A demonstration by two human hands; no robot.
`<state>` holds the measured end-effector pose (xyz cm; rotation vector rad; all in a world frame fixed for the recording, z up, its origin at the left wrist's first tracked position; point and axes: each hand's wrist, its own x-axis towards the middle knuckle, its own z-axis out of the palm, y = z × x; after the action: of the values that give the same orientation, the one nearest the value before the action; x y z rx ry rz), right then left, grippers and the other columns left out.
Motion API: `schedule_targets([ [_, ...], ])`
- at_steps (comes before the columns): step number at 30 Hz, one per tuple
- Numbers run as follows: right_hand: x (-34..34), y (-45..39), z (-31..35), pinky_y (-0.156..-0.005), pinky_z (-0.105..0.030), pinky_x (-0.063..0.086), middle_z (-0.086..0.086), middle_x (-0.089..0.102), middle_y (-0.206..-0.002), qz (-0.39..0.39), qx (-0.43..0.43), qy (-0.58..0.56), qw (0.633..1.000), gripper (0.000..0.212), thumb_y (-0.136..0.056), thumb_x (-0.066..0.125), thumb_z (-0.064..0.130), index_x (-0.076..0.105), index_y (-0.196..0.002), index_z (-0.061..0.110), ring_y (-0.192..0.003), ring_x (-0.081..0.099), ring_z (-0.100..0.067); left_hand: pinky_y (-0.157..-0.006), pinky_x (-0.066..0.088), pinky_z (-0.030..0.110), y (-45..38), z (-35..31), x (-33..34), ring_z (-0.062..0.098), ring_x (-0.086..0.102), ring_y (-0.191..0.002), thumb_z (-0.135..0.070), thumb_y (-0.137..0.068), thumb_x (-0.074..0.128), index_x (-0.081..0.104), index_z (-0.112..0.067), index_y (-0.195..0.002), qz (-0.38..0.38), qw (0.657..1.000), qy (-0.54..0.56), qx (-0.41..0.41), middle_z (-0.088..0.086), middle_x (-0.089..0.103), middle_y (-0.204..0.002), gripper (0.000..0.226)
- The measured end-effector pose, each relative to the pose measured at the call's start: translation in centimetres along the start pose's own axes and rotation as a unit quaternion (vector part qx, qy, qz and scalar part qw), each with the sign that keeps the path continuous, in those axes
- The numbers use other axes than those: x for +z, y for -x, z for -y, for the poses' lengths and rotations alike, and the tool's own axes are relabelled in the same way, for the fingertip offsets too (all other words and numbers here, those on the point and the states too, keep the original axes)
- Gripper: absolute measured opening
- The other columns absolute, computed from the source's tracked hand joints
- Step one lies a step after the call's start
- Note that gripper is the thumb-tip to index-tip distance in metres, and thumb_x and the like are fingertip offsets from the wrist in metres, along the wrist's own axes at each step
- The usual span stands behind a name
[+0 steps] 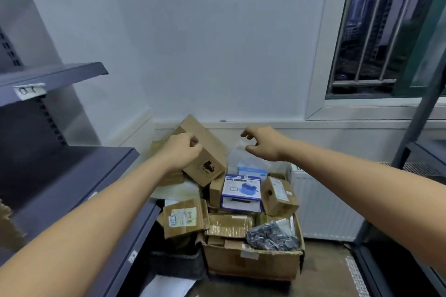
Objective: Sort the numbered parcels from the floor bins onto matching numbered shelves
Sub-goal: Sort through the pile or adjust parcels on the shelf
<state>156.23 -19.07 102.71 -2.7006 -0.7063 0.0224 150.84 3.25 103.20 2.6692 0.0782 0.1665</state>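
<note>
- Parcels: heaped in an open cardboard floor bin (253,260) against the wall, between shelf unit and radiator.
- Tall brown box (205,149): tilted at the heap's back left edge, black printed mark on its face.
- Blue-and-white box (241,190): upright, heap centre.
- Left hand (179,152): fingers curled, in front of the tall brown box; grip cannot be told.
- Right hand (263,143): fingers loosely spread, holding nothing, above a clear plastic bag (237,154).
- Grey shelf (50,77): left, paper label (29,90) on its edge.

White wall (205,43) far, straight ahead. Barred window (376,31) upper right, tower blocks outside, dusk light. White radiator (321,210) low right under sill. Dark post (415,113) slanting near right. Brown floor (323,270) near right.
</note>
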Motion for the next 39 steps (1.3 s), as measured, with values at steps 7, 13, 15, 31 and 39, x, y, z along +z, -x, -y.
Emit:
schedule_targets([
  [7, 3.9, -7.4, -5.1, -0.098, -0.034, 0.044, -0.011, 0.053, -0.139, 0.03, 0.044, -0.027, 0.998, 0.047, -0.095, 0.054, 0.021, 0.043, -0.14, 0.014, -0.119, 0.056, -0.024, -0.092, 0.05, 0.04, -7.7, 2.6, 4.3, 0.02, 0.059, -0.104, -0.033, -0.095, 0.047, 0.058, -0.022, -0.116, 0.032, 0.999, -0.033, -0.015, 0.0, 0.063, -0.117, 0.026],
  [13, 7.3, -14.8, -9.8, -0.101, -0.033, 0.042, -0.011, 0.049, -0.142, 0.075, 0.037, -0.043, 0.996, 0.048, -0.096, 0.052, 0.018, 0.041, -0.143, 0.013, -0.122, 0.054, -0.024, -0.094, 0.049, 0.04, -15.3, 4.5, 7.5, 0.021, 0.058, -0.109, -0.033, -0.095, 0.046, 0.057, -0.019, -0.126, 0.051, 0.997, -0.04, -0.043, 0.0, 0.061, -0.124, 0.036],
  [15, 8.1, -17.6, -11.3, -0.102, -0.033, 0.042, -0.011, 0.049, -0.142, 0.087, 0.032, -0.049, 0.994, 0.048, -0.096, 0.053, 0.018, 0.041, -0.142, 0.013, -0.122, 0.054, -0.024, -0.096, 0.048, 0.04, -18.3, 4.9, 8.3, 0.022, 0.058, -0.112, -0.035, -0.095, 0.045, 0.055, -0.019, -0.129, 0.053, 0.996, -0.041, -0.055, 0.002, 0.061, -0.127, 0.039],
  [31, 14.9, -36.3, -18.2, -0.105, -0.034, 0.038, -0.008, 0.044, -0.147, 0.17, 0.032, -0.053, 0.984, 0.05, -0.098, 0.05, 0.025, 0.037, -0.145, 0.015, -0.131, 0.045, -0.023, -0.09, 0.039, 0.038, -32.6, 12.1, 12.4, 0.025, 0.047, -0.113, -0.037, -0.093, 0.05, 0.053, -0.013, -0.118, -0.115, 0.976, -0.086, -0.163, 0.005, 0.052, -0.118, 0.035],
  [39, 19.6, -41.4, -18.8, -0.104, -0.035, 0.038, -0.013, 0.044, -0.146, 0.22, 0.11, -0.094, 0.965, 0.052, -0.1, 0.046, 0.035, 0.036, -0.144, 0.01, -0.13, 0.045, -0.028, -0.1, 0.037, 0.044, -36.9, 17.9, 12.1, 0.032, 0.04, -0.127, -0.062, -0.086, 0.051, 0.041, -0.014, -0.139, -0.105, 0.954, -0.097, -0.263, 0.01, 0.043, -0.141, 0.072],
])
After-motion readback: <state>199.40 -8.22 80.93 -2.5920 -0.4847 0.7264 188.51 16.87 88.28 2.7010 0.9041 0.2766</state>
